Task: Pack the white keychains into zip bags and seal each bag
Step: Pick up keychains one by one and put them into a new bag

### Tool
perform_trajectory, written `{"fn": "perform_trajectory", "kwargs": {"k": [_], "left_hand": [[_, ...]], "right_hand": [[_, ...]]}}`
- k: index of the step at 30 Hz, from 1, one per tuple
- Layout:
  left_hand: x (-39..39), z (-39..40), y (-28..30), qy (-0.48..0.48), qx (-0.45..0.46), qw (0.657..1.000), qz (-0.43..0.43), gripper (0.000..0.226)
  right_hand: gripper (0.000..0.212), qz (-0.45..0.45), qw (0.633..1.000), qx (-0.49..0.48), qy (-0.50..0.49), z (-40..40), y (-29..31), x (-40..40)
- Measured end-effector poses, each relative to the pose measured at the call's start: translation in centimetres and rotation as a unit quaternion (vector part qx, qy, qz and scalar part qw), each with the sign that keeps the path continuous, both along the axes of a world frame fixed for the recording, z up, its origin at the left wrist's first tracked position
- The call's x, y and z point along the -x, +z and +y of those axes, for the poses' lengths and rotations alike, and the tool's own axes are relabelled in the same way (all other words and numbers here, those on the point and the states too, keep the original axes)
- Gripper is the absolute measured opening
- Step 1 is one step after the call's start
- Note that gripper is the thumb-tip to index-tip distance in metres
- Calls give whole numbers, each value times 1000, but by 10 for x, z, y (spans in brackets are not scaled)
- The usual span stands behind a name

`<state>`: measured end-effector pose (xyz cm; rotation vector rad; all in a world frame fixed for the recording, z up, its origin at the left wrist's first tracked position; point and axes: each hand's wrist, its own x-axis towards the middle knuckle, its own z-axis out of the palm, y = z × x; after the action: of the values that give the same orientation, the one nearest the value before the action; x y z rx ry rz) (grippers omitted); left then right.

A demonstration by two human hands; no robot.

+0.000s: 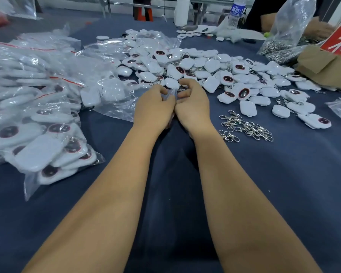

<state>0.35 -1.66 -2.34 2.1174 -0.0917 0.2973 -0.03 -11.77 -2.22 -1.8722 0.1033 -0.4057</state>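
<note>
Pinching a small clear zip bag [172, 95] between the curled fingers of your left hand [154, 107] and right hand [191, 105] just beside the loose white keychains [195, 67], spread its mouth wide before loading

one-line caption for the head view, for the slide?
Both hands, left and right, pinch a small clear zip bag before a heap of loose white keychains on a blue table.
</note>
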Motion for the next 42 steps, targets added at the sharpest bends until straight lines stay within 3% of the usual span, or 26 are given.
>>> {"fn": "perform_trajectory", "kwargs": {"k": [3, 7, 10, 12, 14, 16, 18, 21, 23, 29, 35, 39, 42], "left_hand": [[0, 3, 1, -5, 6, 1000, -6, 15], [2, 9, 0, 16, -116, 992, -43, 17], [1, 16, 5, 127, 0, 986, -105, 27], [0, 19, 6, 159, 58, 978, -122, 25], [-2, 19, 4, 150, 51, 982, -103, 27], [-4, 19, 2, 145, 31, 986, -81, 28], [-7, 19, 0, 138, 24, 989, -47, 25], [-10, 17, -4, 135, -20, 991, 6, 21], [-12, 16, -5, 139, -45, 989, 21, 20], [-20, 13, -3, 144, -69, 987, 37, 20], [-21, 13, -2, 130, -61, 989, 41, 17], [-12, 14, 4, 121, -24, 992, 24, 17], [-4, 16, 5, 113, 3, 994, 3, 19]], "right_hand": [[53, -40, 999, -2, 6, 4, 0, 0], [55, -31, 999, 28, 2, 2, -1, 0], [52, -23, 997, 74, -29, -3, -2, 0], [42, -8, 1000, 27, 3, -4, 1, -2], [35, 5, 999, -36, 22, -11, 8, -8], [33, 7, 998, -54, -18, -26, 18, -19], [35, 26, 994, 3, -104, -50, 27, -34], [46, 98, 953, 131, -255, -91, 35, -52], [57, 131, 935, 152, -292, -111, 36, -62], [75, 261, 927, 209, -171, -108, 33, -86], [64, 164, 945, 274, -64, -65, 20, -68], [65, 145, 933, 329, -2, -50, 17, -49], [61, 142, 947, 289, 4, -54, 19, -38]]}}
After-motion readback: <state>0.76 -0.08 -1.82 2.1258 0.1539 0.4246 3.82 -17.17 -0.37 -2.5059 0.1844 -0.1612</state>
